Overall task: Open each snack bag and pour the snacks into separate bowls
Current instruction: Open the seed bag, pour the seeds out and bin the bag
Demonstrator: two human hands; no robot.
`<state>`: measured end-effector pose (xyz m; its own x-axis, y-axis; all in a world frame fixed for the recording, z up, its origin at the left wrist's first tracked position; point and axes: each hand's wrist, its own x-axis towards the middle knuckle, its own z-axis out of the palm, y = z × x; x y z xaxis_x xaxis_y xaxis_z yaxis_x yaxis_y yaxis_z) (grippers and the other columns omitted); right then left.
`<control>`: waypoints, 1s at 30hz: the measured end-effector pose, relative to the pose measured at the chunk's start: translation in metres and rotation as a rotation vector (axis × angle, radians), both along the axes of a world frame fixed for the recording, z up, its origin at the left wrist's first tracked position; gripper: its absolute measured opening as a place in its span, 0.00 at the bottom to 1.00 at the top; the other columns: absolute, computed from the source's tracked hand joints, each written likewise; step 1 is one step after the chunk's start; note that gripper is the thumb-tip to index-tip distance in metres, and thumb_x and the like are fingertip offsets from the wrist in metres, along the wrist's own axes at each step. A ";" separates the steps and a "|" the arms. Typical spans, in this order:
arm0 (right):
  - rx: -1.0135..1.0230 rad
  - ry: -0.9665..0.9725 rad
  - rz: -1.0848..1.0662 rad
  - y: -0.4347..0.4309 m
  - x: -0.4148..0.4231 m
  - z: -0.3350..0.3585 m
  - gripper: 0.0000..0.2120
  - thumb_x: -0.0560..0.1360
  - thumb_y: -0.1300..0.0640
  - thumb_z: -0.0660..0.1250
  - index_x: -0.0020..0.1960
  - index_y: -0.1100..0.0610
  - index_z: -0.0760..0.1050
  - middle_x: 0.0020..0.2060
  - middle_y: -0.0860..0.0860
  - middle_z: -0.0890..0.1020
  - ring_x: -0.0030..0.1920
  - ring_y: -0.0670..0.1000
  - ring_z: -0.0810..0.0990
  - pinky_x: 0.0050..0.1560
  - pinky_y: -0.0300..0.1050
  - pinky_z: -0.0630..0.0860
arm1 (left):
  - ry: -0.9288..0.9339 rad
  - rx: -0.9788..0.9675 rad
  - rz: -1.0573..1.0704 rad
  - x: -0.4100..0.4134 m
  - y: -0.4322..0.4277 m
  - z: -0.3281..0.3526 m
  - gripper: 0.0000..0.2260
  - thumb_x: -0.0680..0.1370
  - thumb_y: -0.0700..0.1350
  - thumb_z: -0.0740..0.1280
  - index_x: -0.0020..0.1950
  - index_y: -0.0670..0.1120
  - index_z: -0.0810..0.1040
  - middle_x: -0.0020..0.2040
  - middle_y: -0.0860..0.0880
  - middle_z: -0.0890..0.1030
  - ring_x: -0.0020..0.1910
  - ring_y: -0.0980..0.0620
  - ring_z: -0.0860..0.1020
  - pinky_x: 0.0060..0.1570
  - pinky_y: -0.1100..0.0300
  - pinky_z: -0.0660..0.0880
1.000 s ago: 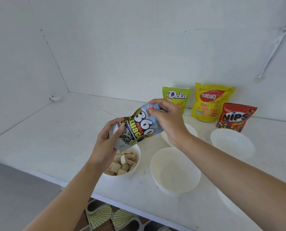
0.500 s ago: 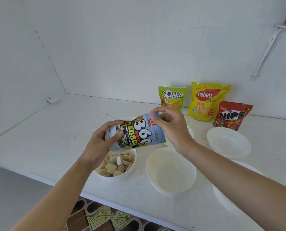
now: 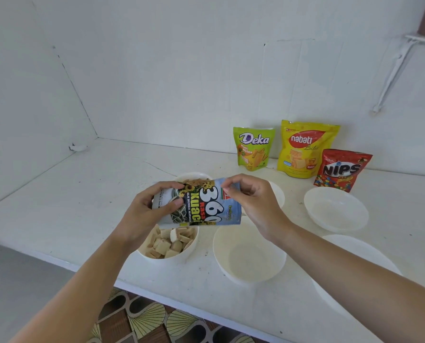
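— Foil sunflower seed bag hangs above the filled bowl; is it stiff?

— No, thin and slippery. Your left hand clasps its bottom; right hand fingers pinch the top corner. Tear there.

left hand: bare, no rings | right hand: bare | forearms: sleeveless, unadorned
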<state>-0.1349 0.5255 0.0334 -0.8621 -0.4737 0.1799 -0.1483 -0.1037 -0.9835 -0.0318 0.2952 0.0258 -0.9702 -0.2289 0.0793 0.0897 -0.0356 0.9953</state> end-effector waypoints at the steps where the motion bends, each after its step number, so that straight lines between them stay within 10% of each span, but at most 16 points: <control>1: 0.016 0.004 -0.002 0.000 0.001 -0.002 0.04 0.79 0.62 0.68 0.48 0.57 0.82 0.42 0.58 0.86 0.44 0.55 0.85 0.40 0.48 0.81 | -0.003 -0.005 -0.001 0.001 0.000 0.000 0.13 0.75 0.37 0.71 0.60 0.40 0.80 0.62 0.41 0.80 0.59 0.40 0.82 0.47 0.50 0.84; 22: 0.265 -0.176 -0.142 0.017 0.014 -0.044 0.06 0.77 0.64 0.70 0.45 0.57 0.74 0.40 0.55 0.86 0.40 0.50 0.86 0.30 0.39 0.76 | -0.096 -0.293 0.018 -0.007 0.029 0.005 0.10 0.77 0.38 0.73 0.56 0.51 0.84 0.58 0.46 0.83 0.54 0.44 0.84 0.45 0.47 0.85; 30: 0.206 -0.045 -0.112 0.018 0.009 -0.038 0.05 0.78 0.65 0.67 0.46 0.57 0.74 0.43 0.56 0.86 0.44 0.52 0.86 0.40 0.53 0.84 | -0.085 -0.221 0.044 -0.004 0.027 -0.001 0.11 0.78 0.39 0.72 0.60 0.48 0.82 0.60 0.44 0.83 0.54 0.40 0.84 0.49 0.35 0.82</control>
<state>-0.1261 0.5438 -0.0049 -0.9165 -0.3970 0.0494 -0.1027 0.1142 -0.9881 -0.0363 0.3222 0.0253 -0.9650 -0.2573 0.0510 0.0024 0.1857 0.9826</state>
